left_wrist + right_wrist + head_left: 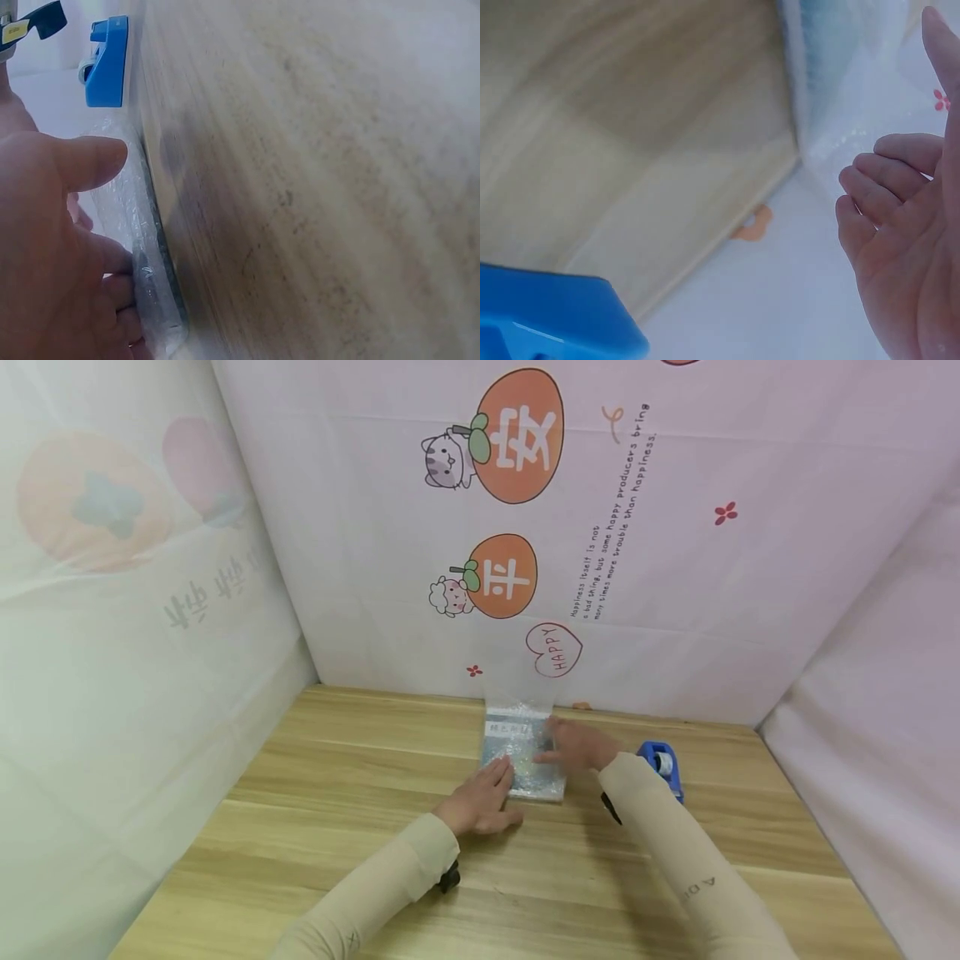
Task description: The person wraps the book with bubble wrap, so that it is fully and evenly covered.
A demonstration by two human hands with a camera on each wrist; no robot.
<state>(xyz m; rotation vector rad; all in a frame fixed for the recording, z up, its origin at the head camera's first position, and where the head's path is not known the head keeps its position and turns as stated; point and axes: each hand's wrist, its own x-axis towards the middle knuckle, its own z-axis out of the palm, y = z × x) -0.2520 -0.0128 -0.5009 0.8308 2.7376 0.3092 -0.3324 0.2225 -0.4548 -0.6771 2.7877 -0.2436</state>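
Left hand: From where I stand, its fingers look nearly straight, resting on the near left side of the wrap. They don't pinch anything.
Right hand: It is blurry, but up close the fingers are loose, a bit bent, with the thumb apart. I see nothing held, and I can't tell if it touches the wrap.
Blue flat thing: Maybe a book. It lies under the left fingertips and beside the right hand, inside the wrap.
Clear bubbly wrap: It goes past the blue thing, beyond both hands, up to the wall cloth.
What could go wrong: I think the wrap could spring up if the left fingers let go. It looks slick, so a hard push might make everything slide.
Blue tape holder: Just right of the right wrist. The right sleeve could bump it if that arm swings out.
Wall cloth: Just past both hands, so there's little room to push that way.
Wooden table: Under it all.
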